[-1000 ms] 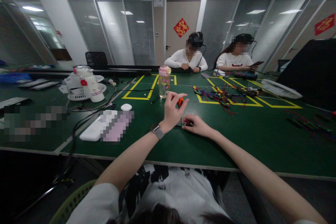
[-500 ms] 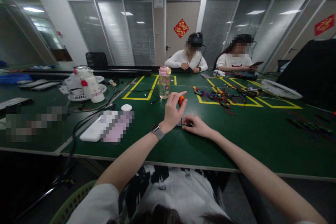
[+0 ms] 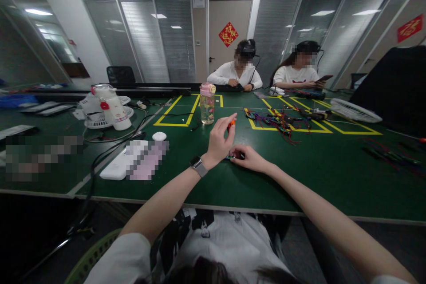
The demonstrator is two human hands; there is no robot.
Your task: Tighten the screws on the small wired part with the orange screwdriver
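My left hand (image 3: 218,140), with a watch on the wrist, is raised above the green table (image 3: 299,173) and its fingers are closed round the orange handle of a small screwdriver (image 3: 230,124) held upright. The tool's tip points down at a small dark part (image 3: 233,156) lying on the table. My right hand (image 3: 249,158) rests on the table with its fingers pinched on that part, holding it down. The two hands almost touch.
A clear water bottle with a pink lid (image 3: 207,103) stands just beyond my hands. A bundle of coloured wires (image 3: 278,121) lies in a yellow-taped box to the right. White devices (image 3: 106,106) and cables are at left. Two people (image 3: 240,69) sit at the far side.
My left hand's fingers have drawn together round the orange handle and turned it slightly. My right hand stays on the small part. The view has shifted a little.
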